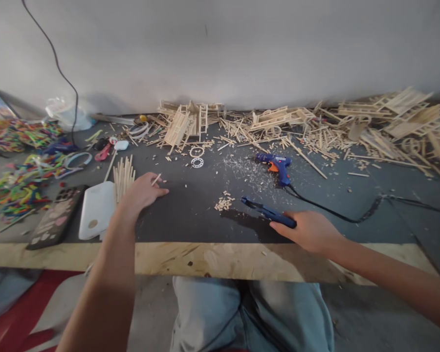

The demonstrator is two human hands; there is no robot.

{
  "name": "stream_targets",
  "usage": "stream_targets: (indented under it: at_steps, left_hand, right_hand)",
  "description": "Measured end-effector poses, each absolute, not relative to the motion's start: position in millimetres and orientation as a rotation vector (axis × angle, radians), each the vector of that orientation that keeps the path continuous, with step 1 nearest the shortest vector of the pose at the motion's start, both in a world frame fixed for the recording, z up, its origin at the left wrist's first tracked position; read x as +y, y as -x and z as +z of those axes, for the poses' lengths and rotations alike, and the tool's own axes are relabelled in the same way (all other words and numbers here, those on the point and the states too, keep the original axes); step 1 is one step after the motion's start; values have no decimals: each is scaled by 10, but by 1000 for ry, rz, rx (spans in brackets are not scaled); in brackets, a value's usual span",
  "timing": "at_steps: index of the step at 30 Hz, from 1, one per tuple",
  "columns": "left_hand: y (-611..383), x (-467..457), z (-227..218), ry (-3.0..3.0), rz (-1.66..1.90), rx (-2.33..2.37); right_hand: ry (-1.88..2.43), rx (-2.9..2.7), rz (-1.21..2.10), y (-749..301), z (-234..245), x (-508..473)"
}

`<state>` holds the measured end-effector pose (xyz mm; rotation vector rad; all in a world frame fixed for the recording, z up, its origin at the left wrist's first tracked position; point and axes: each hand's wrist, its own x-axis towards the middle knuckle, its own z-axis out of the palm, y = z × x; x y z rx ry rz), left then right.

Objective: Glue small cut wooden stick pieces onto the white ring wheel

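Observation:
My left hand [143, 189] is over the left part of the dark tabletop, its fingers closed on a short wooden stick [156, 179]. Just beside it lies a bundle of longer wooden sticks [123, 172]. My right hand [311, 230] grips a pair of blue-handled pliers or cutters [267, 213] near the table's front edge, with the jaws pointing left. A small heap of short cut stick pieces [224, 201] lies just left of the jaws. Behind the pliers, a blue glue gun [276, 166] with an orange trigger rests on its side among pale shavings.
Wooden frames [185, 122] and loose sticks [238, 129] pile along the wall. Two rings [197, 162] lie mid-table. At left are a white power bank or phone [96, 210], a dark patterned phone [58, 215] and colourful strips [18, 186]. The glue gun's black cord [337, 214] runs right.

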<state>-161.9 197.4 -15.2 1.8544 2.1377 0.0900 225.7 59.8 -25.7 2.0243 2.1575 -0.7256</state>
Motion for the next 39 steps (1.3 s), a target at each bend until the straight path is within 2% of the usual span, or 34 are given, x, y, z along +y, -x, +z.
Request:
stream_targets:
  at_steps: [13,17,22,27,39]
  left_hand:
    - [1420,2088,-194,-1851,52,2286]
    - [1385,2100,-230,-1915,171,2225]
    - [1173,2027,-120,-1623,573,1781]
    - [827,1858,104,-1269,723,1249]
    - [403,1706,157,-998,727,1019]
  right_hand:
    - [-2051,2145,-818,-2287,-274,600]
    - [-2059,2163,-823,-2293,-268,600]
    - [-2052,2175,-836,-2305,-277,604]
    - [-2030,2160,-850,-2314,-278,613]
    - [-2006,2134,-882,-2336,-288,622]
